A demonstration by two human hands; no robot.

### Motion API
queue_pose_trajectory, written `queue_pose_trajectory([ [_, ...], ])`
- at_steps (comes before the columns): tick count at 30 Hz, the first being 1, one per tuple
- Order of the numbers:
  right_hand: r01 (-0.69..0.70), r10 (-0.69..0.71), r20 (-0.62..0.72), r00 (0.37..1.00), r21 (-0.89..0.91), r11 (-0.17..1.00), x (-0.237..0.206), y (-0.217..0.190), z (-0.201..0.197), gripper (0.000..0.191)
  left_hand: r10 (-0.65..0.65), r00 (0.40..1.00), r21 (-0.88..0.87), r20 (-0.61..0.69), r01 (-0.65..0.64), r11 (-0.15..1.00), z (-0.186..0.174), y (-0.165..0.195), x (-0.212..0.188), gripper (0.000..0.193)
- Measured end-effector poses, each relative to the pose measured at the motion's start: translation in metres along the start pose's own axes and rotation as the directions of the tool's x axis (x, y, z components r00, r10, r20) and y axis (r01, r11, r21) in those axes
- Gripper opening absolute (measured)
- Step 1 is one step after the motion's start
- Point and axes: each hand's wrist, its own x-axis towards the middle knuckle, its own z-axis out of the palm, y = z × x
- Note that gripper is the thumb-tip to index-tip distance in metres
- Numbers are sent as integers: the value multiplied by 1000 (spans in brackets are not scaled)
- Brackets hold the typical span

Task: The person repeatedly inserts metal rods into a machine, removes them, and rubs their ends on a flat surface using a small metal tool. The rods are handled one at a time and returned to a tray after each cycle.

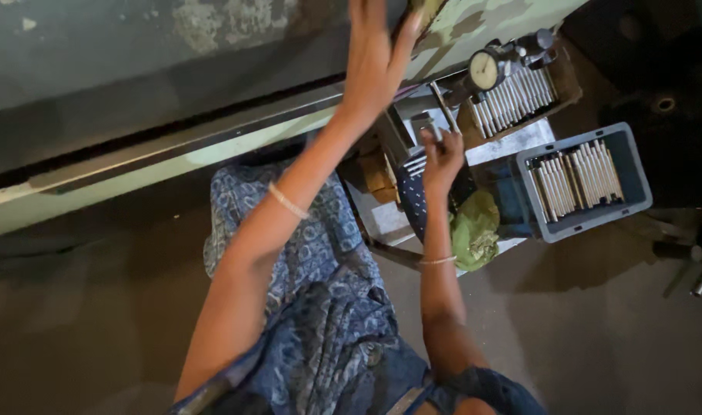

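Dim, warm light falls from above, leaving the floor [597, 338] in deep shadow. The raised left hand [372, 58] is motion-blurred; the corners are murky.

open floor at lower right, grey bin [634, 173] of metal rods, dial gauge [484, 71], green cloth [475, 229] crowding the bench
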Motion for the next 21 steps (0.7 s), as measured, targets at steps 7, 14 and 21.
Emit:
queue_pose_trajectory([
  [7, -136, 143, 219, 965, -46, 990, -74, -62, 77, 18, -795, 551, -411, 254, 805, 427, -75, -49, -178, 65],
  [14, -104, 115, 505, 856, -51, 993, -109, -132, 141, 28, -915, 347, -894, 208, 447, -34, -128, -83, -213, 47],
  [21, -136, 47, 567, 822, 116, 984, -86, -154, 145, 19, -870, 393, -888, 299, 449, -102, -165, -77, -188, 37],
])
